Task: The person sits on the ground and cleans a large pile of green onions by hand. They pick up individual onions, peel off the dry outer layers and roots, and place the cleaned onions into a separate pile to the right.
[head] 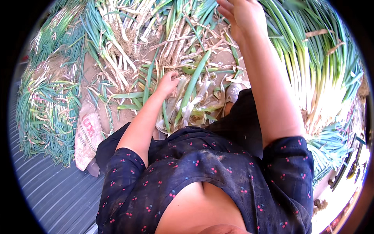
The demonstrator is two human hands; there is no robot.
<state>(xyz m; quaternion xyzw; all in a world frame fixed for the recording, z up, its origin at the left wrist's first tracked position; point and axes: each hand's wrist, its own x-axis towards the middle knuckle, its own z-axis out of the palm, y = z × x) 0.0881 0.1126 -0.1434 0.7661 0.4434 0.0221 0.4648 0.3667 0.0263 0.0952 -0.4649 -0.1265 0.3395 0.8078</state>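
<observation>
My left hand [169,83] hovers low in front of my lap, fingers curled, over loose peeled leaves and husks. Just beyond it are the roots of a bunch of unpeeled green onions [175,44] with brownish stems. Whether the fingers pinch anything is not clear. At the top edge, my right hand [247,14] reaches forward, partly cut off by the frame. Its visible fingers are slightly bent, and what they may touch is hidden. Right of that forearm lies a large heap of green onions [309,61] with pale, clean stems. A long green leaf [192,84] crosses the scraps before me.
Piled green onions [48,114] line the left side, beside a dirty pale sack [87,131] bearing print. More rooty onions [119,64] lie ahead on the brown ground. A ridged grey surface [58,190] spreads at lower left. A shoe [233,92] shows by my knee.
</observation>
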